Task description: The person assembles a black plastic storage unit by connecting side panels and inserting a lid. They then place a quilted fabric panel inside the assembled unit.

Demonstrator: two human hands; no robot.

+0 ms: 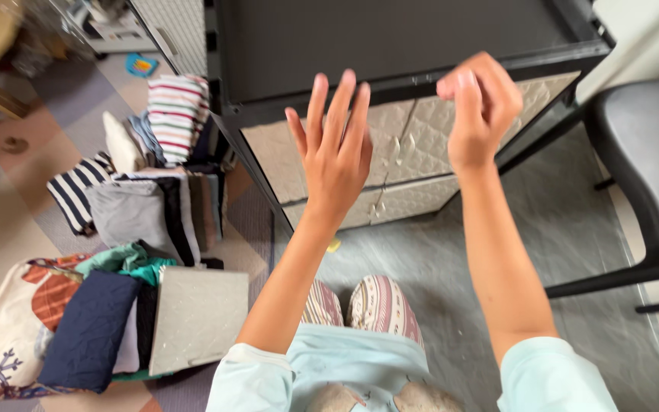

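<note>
Before the cabinet [390, 152], left hand [337, 152] spreads open; right hand's [478, 107] grip pinches its top edge.

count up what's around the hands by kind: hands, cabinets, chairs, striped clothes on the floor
hands: 2, the left hand open and the right hand curled at the cabinet's top edge
cabinet: 1
black chair: 1
striped folded clothes: 2, one red and green striped, one dark and white striped
total: 6

Floor [421, 252]: folded clothes [146, 206], cabinet [390, 91], chair [642, 152].
</note>
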